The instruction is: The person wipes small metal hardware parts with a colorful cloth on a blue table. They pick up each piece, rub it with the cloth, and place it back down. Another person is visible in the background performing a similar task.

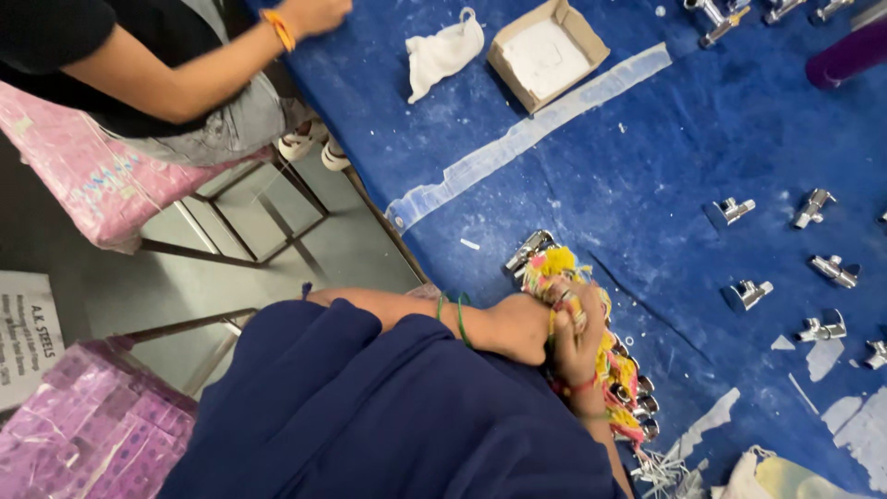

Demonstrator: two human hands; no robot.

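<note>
Both hands clamped together at the near bench (573, 176) edge: left hand (517, 328) and right hand (580, 337) gripping a yellow-pink cloth (564, 263) wrapped round a chrome fitting (528, 251). Row of chrome parts (637, 393) just beside them, partly under the cloth. Further out, loose chrome valves (747, 294) scattered on blue cover. Far end: white rag (443, 51), open cardboard box (547, 55). Another person's hand (314, 14) top left.
</note>
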